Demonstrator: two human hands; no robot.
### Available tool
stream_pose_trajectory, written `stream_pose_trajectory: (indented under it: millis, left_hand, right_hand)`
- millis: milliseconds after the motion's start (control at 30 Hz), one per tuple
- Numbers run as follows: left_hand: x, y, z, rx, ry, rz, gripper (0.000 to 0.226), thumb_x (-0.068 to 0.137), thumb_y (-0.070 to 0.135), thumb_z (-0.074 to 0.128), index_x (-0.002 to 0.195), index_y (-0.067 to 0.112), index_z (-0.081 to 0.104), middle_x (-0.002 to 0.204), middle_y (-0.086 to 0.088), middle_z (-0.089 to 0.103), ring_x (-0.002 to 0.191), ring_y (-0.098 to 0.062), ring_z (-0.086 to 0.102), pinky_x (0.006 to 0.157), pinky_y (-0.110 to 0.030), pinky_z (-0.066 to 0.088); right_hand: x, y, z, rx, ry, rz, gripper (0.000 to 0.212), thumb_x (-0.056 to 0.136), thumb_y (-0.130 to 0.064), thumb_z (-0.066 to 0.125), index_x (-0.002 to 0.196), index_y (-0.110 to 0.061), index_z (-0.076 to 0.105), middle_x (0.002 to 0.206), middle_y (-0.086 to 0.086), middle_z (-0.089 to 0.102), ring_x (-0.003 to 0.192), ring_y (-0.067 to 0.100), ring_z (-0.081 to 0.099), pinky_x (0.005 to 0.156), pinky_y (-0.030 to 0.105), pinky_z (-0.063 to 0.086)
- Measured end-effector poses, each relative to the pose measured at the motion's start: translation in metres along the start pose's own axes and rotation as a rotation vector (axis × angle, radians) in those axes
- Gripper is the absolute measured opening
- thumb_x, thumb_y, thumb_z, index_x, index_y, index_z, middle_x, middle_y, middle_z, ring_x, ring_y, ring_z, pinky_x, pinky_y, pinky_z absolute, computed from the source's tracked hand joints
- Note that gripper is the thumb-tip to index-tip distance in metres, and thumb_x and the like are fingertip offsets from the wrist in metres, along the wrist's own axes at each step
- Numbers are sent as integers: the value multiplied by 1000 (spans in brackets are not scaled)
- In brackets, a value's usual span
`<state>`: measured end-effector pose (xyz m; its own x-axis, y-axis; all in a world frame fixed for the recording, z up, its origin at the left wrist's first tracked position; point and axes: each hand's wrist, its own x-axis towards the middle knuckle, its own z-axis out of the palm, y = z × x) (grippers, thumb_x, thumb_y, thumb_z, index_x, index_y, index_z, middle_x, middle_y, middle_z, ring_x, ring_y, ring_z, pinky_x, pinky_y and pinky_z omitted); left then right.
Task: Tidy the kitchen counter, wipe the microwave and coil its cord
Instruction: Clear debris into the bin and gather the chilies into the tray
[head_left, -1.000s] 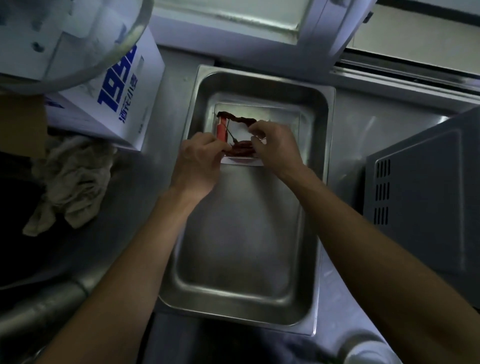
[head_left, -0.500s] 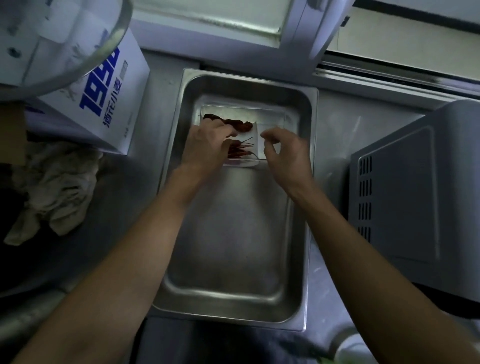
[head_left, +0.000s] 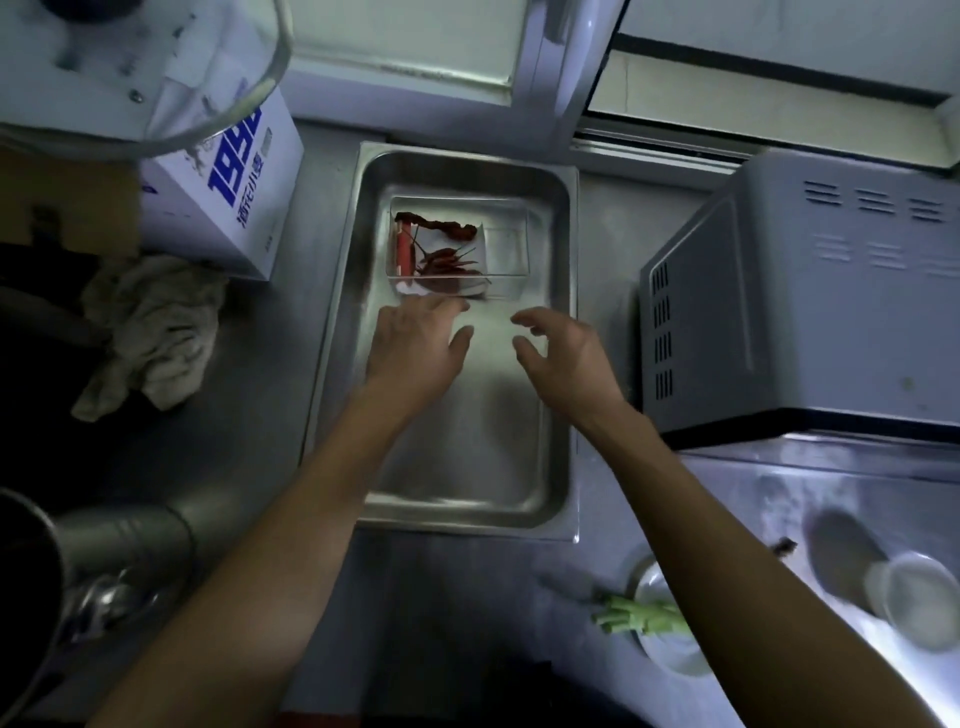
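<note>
A deep steel tray (head_left: 563, 322) sits on the counter in the middle of the view. At its far end lies a clear plastic box (head_left: 506, 249) with dried red chillies (head_left: 441, 257) inside. My left hand (head_left: 413, 348) hovers over the tray just in front of the box, fingers spread and holding nothing. My right hand (head_left: 563, 353) hangs beside it with loosely curved fingers, also holding nothing. The grey microwave (head_left: 810, 291) stands to the right of the tray. Its cord is not in view.
A white carton with blue print (head_left: 228, 192) stands left of the tray, with a crumpled cloth (head_left: 150, 332) in front of it. A plate with green stalks (head_left: 654, 618) and a small white bowl (head_left: 919, 597) lie at the near right. A pipe (head_left: 119, 535) runs along the near left.
Both hands have let go of the plastic box of chillies and drawn back toward me over the tray. The box stays at the tray's far end.
</note>
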<state>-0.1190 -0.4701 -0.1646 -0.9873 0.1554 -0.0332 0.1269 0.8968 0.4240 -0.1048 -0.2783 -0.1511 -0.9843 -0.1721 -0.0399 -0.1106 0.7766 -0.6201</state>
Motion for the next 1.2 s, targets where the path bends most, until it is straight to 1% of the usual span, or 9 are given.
stream_pose_trajectory:
  millis: [233,367,433,600,733,867,967,1033,1200]
  left_hand:
    - [-64,47,18,88,-33,174,36,97,35,52,130,21,59,126,-2,64,113,-26,58,90,-44,43]
    - [-91,75,33,76,-36,235,31,95,32,56,122,19,64,119,-4,68,106,-29,60,84,-43,45]
    - [-103,92,42,75,-33,270,27,92,29,58,115,16,67,111,-6,69,100,-31,61,80,-43,46]
    - [-138,144,75,51,-44,352,29,90,30,60,115,19,68,111,-3,69,102,-30,61,80,-42,45]
    - [-174,194,102,68,-87,418,27,88,31,57,108,17,69,104,-4,70,97,-31,63,77,-43,50]
    - [-218,248,127,88,-111,519,22,85,24,66,103,13,71,97,-5,70,88,-33,64,70,-43,51]
    - [-243,285,143,103,-128,566,26,85,23,65,109,15,71,106,-3,71,93,-30,65,75,-43,51]
    - [-256,306,153,118,-121,606,24,84,23,65,106,16,71,106,-1,71,94,-29,66,76,-41,52]
    - [-281,351,170,126,-142,609,27,91,25,62,115,15,69,112,-2,70,101,-29,64,83,-45,52]
  right_hand:
    - [-103,18,-6,-25,29,32,27,94,-13,62,119,-10,68,117,9,70,106,24,66,92,41,54]
    - [-147,42,-21,-34,79,93,27,93,-13,64,119,-9,70,116,8,71,105,24,65,88,24,45]
    - [-168,55,-30,-28,113,140,26,92,-13,65,118,-10,70,116,6,71,105,22,65,85,21,42]
    - [-230,96,-51,-20,183,199,25,87,-10,68,112,-10,72,109,7,73,98,28,67,83,32,51]
    - [-292,129,-72,23,208,276,27,91,-13,65,118,-11,70,116,6,71,103,24,66,88,32,50]
    - [-355,161,-94,49,246,336,29,93,-17,64,121,-12,68,120,7,70,108,24,66,90,35,51]
    - [-400,181,-110,31,274,377,34,93,-20,62,127,-16,64,122,7,68,108,28,64,88,42,54]
    - [-426,192,-122,1,279,396,40,94,-21,60,133,-19,58,123,8,67,109,30,63,87,45,54]
    - [-476,218,-146,-18,285,443,41,94,-20,60,135,-16,58,126,11,65,112,34,61,88,45,53]
